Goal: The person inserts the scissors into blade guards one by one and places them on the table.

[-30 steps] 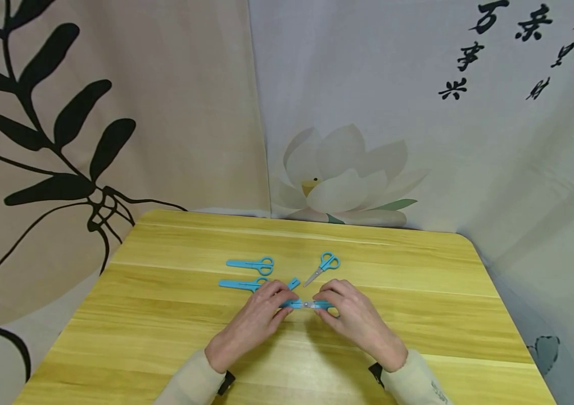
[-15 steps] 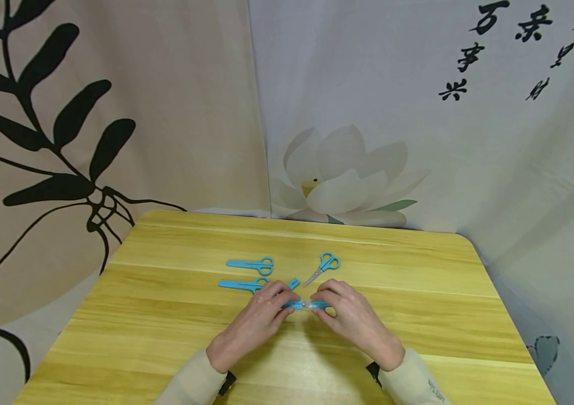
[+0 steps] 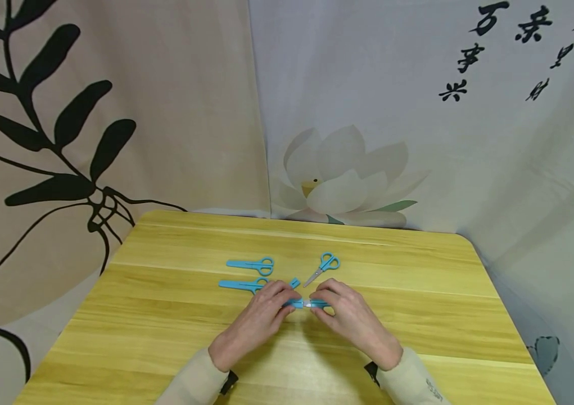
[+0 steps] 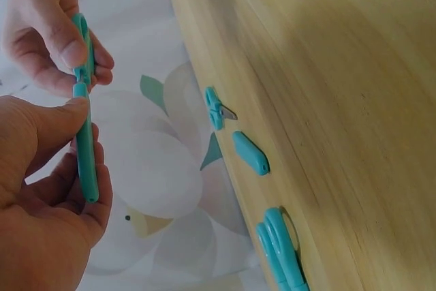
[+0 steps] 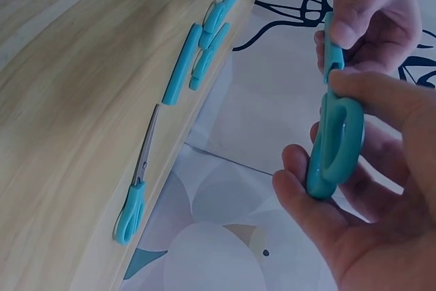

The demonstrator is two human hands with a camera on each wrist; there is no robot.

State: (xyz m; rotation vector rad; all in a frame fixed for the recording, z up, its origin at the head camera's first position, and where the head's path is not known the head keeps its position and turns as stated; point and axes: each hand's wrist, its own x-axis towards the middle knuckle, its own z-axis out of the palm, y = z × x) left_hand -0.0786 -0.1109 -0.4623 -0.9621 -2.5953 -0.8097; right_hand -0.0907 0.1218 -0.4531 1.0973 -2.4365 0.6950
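Observation:
My left hand [image 3: 258, 315] pinches a blue blade cover [image 4: 86, 151] between thumb and fingers. My right hand [image 3: 355, 315] grips a pair of blue-handled scissors [image 5: 344, 138] by the finger loops. The two pieces lie in one line, with the blades mostly inside the cover and a short bit of metal showing between them in the head view. Beyond the hands lies an uncovered pair of scissors [image 3: 326, 263], blades pointing down-left. A loose blade cover [image 3: 294, 283] lies beside it, partly hidden by my left hand in the head view.
Left of the loose cover lie two pairs of scissors in their covers, a far pair [image 3: 248, 264] and a nearer pair [image 3: 238, 284] partly behind my left hand. All rest on a wooden table [image 3: 165, 315]. A printed curtain [image 3: 190, 112] hangs behind its far edge.
My right hand has shifted slightly left with the scissors, and less of the metal shows between handles and cover. The left hand and the things on the table stay nearly still.

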